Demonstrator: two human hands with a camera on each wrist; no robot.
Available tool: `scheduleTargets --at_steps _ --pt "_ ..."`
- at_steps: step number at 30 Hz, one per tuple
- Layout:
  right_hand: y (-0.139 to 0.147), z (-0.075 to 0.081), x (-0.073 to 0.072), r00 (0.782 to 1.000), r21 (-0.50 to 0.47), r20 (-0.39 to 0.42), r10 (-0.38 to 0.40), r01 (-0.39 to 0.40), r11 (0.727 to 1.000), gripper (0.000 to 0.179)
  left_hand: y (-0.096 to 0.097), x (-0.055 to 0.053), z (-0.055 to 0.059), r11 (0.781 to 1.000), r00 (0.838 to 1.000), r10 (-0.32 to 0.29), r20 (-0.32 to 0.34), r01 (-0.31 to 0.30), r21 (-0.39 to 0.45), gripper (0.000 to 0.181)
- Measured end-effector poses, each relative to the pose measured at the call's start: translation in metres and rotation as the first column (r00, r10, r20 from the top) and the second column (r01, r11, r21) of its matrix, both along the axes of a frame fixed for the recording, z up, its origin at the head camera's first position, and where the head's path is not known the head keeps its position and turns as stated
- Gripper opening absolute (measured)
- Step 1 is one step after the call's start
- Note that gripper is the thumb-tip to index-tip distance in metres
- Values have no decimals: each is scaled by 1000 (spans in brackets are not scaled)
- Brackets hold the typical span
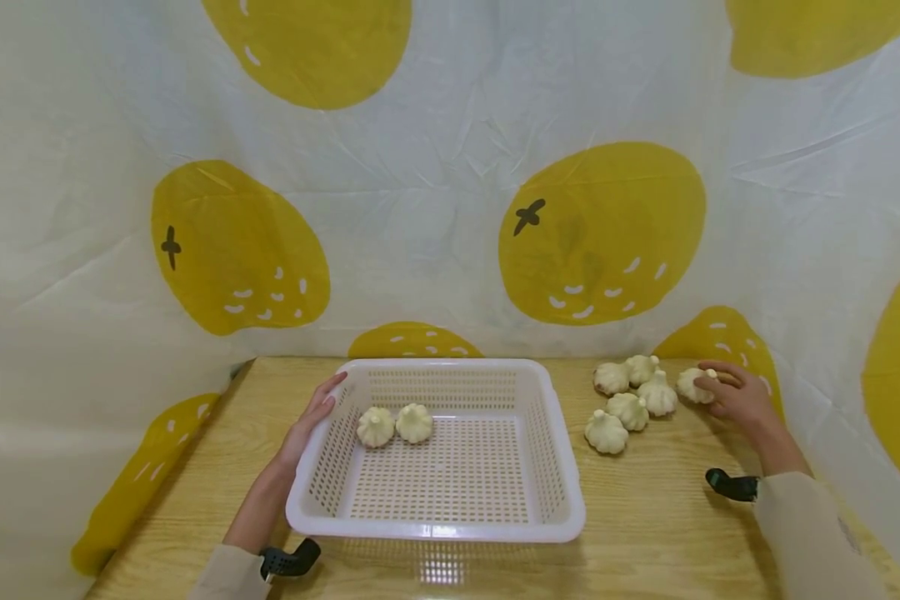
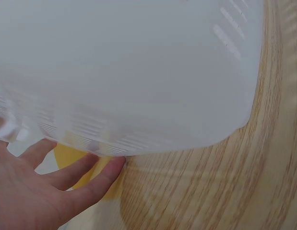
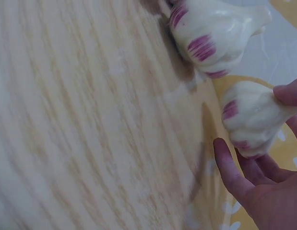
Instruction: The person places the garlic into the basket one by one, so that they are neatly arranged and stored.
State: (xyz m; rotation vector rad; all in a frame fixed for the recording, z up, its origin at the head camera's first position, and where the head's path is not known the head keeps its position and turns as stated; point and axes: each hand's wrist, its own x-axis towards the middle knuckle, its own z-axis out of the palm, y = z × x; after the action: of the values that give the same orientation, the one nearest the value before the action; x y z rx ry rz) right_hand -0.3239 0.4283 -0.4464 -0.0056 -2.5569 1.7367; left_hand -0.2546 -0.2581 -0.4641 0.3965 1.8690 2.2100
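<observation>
A white plastic basket (image 1: 435, 532) with slotted walls sits on the wooden table. Against its left side rests my left hand (image 1: 297, 437), fingers extended along the outer wall. In the left wrist view its fingertips (image 2: 117, 165) touch the wall from outside. My right hand (image 1: 746, 408), at the far right, pinches a garlic bulb (image 3: 251, 117) by its stem with the thumb, other fingers beneath it. Two bulbs, one of them this garlic bulb (image 1: 376, 427), lie inside the basket at the left. Several more bulbs, such as this one (image 1: 606, 432), lie grouped between basket and right hand.
A white cloth (image 1: 435, 225) printed with yellow fruit hangs behind the table and along both sides. The wooden tabletop (image 1: 645, 508) runs in front of the loose bulbs. Dark wrist devices are worn on both arms, one of them this left device (image 1: 291, 560).
</observation>
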Motion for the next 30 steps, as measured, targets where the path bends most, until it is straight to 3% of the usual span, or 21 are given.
scheduleTargets --at_steps 7,16,24,30 --pt "-7 3 11 997 -224 -76 -20 2 975 30 -1 1 -1 1000 1000 -18 -21 18 3 55" --pt "-22 12 26 987 -280 -136 -83 42 959 27 -1 1 2 1000 1000 -9 9 9 -5 55" --pt "-37 24 38 972 -219 -228 -63 12 976 41 -1 1 2 1000 1000 0 9 0 -6 55" --pt "-51 38 45 953 -13 -298 -59 58 998 43 -1 1 2 1000 1000 -3 -1 3 -21 55"
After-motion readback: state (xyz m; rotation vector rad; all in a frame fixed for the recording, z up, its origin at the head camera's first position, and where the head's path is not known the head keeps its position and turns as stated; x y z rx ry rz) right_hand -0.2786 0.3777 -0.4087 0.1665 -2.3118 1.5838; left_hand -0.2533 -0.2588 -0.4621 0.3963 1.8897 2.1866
